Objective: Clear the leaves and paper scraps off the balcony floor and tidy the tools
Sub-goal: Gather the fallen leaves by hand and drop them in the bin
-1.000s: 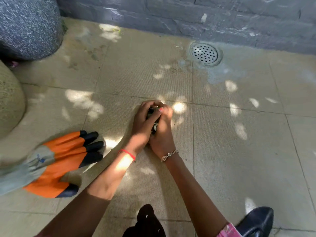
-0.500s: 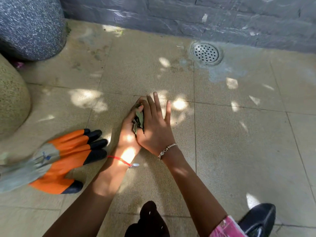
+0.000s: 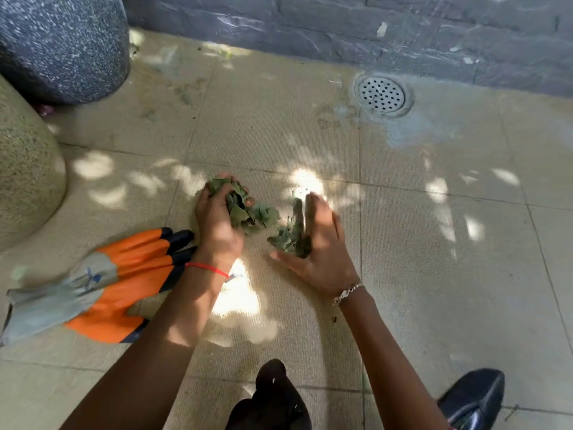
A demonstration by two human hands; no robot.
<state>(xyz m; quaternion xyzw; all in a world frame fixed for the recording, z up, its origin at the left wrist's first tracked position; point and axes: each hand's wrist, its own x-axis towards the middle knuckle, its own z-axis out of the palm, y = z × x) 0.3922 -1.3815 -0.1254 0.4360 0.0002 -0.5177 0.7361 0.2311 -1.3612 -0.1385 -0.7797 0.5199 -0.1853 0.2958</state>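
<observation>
Gripping a bunch of green leaves (image 3: 238, 209) at the middle of the floor (image 3: 434, 274), the left hand (image 3: 217, 231) curls its fingers round them. The right hand (image 3: 324, 256) is straight-fingered, its edge on the tiles, touching a small leaf pile (image 3: 286, 240). Orange-and-grey gloves (image 3: 117, 283) lie near the floor's left edge, beside the left wrist. A round drain (image 3: 383, 94) sits by the wall (image 3: 310, 20).

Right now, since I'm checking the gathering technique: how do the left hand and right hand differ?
The left hand curls its fingers round a leaf bunch; the right hand has straight fingers, set edge-on against loose leaves on the floor. The left wrist wears a red string, the right wrist a bracelet. Both are bare.
</observation>
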